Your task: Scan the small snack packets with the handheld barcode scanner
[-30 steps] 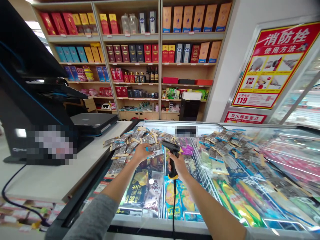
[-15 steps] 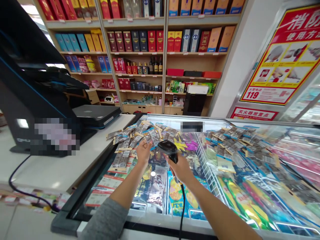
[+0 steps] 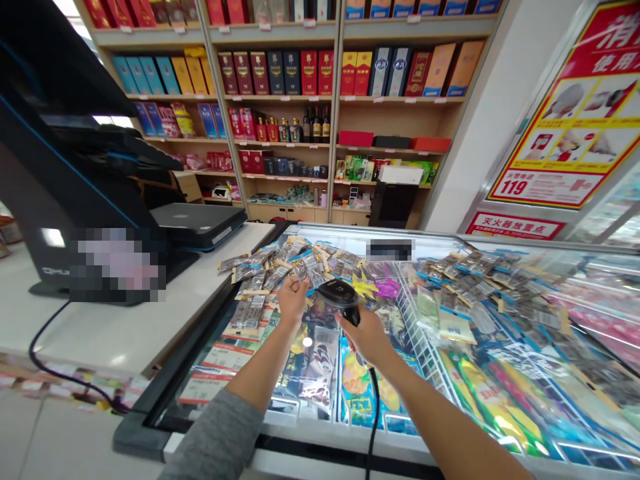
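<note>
My right hand (image 3: 369,337) grips the scanner (image 3: 337,293) over the freezer (image 3: 143,430). My left hand (image 3: 293,303) has its fingers curled beside packets (image 3: 283,267) heaped on the freezer's far left; whether it pinches one, I cannot tell. Risks, in my judgement: dragging the heap could send packets off the freezer's left edge; a hard pull could snag the cord (image 3: 375,407) at the freezer's front edge.
</note>
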Available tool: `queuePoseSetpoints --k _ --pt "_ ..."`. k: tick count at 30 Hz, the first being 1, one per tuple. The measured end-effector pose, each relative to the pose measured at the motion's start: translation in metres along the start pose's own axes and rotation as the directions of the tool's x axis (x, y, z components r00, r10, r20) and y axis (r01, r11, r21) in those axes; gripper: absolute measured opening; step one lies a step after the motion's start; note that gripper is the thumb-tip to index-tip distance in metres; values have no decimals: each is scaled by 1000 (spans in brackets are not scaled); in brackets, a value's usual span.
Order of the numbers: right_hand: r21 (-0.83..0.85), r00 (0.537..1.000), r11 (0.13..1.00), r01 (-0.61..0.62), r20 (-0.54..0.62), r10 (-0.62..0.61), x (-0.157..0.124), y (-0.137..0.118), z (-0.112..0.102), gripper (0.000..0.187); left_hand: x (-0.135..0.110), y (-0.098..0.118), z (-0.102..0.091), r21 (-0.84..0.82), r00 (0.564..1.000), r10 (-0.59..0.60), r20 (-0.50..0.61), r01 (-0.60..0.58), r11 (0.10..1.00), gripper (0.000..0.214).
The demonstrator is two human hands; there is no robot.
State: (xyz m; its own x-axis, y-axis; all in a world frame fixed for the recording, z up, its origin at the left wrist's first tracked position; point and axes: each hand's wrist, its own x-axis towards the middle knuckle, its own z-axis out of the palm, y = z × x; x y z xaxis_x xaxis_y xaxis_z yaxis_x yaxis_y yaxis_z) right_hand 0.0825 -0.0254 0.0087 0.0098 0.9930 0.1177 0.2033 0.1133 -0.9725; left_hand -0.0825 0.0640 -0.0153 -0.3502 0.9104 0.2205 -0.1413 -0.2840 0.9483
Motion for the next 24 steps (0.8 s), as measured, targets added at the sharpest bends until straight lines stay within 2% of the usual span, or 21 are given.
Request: queuePoseSetpoints --k 3,5,8,11,14,17,21,24 --pt "49 1000 998 -25 7 25 2 -3 -9 19 0 1 -2 58 1000 23 1 -23 998 37" --pt "66 999 998 -12 -29 14 7 -3 -26 21 1 2 -3 109 999 48 16 -50 993 36" --pt "26 984 998 52 -169 -46 16 1 -67 21 1 3 0 189 993 44 113 -65 980 37" --pt "-32 938 996 87 -333 -93 22 9 -119 22 -1 4 22 229 979 18 202 -65 971 37" --pt "-32 881 995 92 -464 -96 22 22 -166 24 -11 3 67 224 953 -47 300 -23 974 39" --pt "39 806 994 102 -589 -59 19 37 -203 28 -26 -4 129 182 902 -96 421 20 983 40" --pt "167 698 975 143 -716 20 10 55 -239 30 -54 -21 217 134 812 -122 571 54 989 34" --pt "237 619 965 114 -777 118 7 63 -256 33 -75 -30 273 161 732 -127 669 24 987 28"
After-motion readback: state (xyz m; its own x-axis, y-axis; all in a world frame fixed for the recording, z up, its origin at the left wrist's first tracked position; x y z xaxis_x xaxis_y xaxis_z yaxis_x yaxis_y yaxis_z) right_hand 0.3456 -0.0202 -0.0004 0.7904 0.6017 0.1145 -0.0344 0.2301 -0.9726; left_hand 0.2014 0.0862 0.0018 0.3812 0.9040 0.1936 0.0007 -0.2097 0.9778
